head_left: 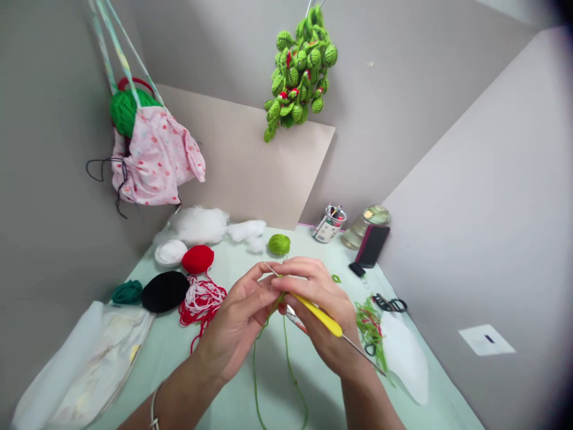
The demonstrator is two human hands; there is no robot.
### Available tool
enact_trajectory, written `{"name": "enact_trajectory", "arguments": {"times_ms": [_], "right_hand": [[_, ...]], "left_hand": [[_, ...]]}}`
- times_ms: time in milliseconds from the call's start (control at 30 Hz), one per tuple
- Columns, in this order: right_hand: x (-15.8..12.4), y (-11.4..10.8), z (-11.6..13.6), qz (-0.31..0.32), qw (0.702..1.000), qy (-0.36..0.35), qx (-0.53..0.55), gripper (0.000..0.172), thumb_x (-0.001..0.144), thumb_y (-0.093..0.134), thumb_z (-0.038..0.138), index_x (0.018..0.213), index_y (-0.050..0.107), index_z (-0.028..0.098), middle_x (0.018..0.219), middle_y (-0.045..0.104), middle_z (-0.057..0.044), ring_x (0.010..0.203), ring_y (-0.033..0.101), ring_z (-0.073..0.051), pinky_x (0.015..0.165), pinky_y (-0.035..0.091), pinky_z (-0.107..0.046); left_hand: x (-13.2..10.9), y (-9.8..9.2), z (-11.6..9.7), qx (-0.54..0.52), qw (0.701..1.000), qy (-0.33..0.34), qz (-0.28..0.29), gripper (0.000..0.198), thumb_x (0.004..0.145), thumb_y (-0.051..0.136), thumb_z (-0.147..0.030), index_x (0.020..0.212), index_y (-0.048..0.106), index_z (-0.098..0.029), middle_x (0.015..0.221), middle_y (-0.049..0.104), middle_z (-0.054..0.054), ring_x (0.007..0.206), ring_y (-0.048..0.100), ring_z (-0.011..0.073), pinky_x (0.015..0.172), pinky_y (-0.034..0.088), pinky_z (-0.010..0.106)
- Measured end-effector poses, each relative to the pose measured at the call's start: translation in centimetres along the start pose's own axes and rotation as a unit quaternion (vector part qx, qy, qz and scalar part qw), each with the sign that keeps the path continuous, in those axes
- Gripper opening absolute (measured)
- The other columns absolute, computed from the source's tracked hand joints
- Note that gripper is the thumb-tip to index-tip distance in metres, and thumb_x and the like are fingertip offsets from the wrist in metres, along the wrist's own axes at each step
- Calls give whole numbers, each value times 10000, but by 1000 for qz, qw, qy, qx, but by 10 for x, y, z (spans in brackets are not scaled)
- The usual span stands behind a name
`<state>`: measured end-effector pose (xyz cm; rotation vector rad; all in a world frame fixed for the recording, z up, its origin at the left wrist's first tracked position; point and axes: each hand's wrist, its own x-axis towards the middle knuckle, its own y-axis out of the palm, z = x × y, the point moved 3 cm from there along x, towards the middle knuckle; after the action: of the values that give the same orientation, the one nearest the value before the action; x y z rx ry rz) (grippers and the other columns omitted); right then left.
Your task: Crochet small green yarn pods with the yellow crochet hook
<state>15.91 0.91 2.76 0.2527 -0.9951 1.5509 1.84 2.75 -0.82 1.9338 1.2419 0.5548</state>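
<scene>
Left hand [244, 319] and right hand [322, 291] are together, fingertips meeting, above the tabletop [230, 409]. Beyond them a board [250, 173] leans on the wall. Up and to their left hangs a pink bag [156, 155]; straight above and beyond hangs a green crochet bunch [299, 71]. Stuffing [199, 226] lies ahead to their left, while a glass jar [356, 233] and, just beside it, a phone [373, 246] stand ahead to their right. Left of the hands sit a black ball [165, 291], then a red ball [198, 260] and a white ball [170, 253]. Directly ahead is a smaller green ball [279, 244]. Within the right hand is a yellow-handled hook [326, 319], its tip reaching the left fingers. Between the fingertips a green piece [280, 297] is pinched, mostly hidden; green yarn [287, 352] loops below.
</scene>
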Motion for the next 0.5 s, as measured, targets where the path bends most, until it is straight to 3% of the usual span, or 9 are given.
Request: {"name": "enact_trajectory", "arguments": {"times_ms": [167,267,333,400,433,500], "right_hand": [[0,0,-6,-27,998,21,46,251,1015,676,203,1178,812,337,1090,814,-57,1099,747,-259,949,628,-442],[-5,-4,-13,-68,993,79,61,205,1015,686,233,1126,829,328,1083,794,-61,1030,756,-231,881,644,-383],[-8,-8,-18,-103,985,116,81,177,1011,696,238,1093,831,318,1088,772,-58,990,756,-212,845,643,-354],[-10,-10,-23,-128,972,147,133,145,1007,706,249,1055,830,307,1086,745,-46,906,762,-185,786,647,-328],[-11,-11,-26,-134,964,161,161,126,1002,715,257,1031,830,298,1078,733,-40,860,761,-172,761,650,-320],[-11,-9,-30,-129,953,187,202,96,986,736,275,992,832,279,1054,724,-38,815,755,-163,750,656,-322]], "left_hand": [[2,1,7,0,1000,-2,-13,233,879,864,-263,1056,744,-171,932,671,16,796,614,113,765,524,237],[3,-2,7,64,998,-2,12,293,939,781,-469,1042,738,-198,925,684,35,760,638,149,689,520,270],[3,-6,4,163,985,-9,60,444,975,650,-631,937,732,-196,801,655,32,609,559,141,556,421,274],[3,-11,-2,281,954,-28,101,484,974,652,-620,744,693,-196,609,537,-5,520,425,129,503,291,284],[3,-16,-9,319,945,-2,70,462,967,700,-557,672,665,-203,591,481,-21,544,378,133,530,280,292],[2,-22,-25,275,959,70,-4,422,932,777,-473,614,664,-219,618,467,-17,608,372,155,581,328,294]]}}
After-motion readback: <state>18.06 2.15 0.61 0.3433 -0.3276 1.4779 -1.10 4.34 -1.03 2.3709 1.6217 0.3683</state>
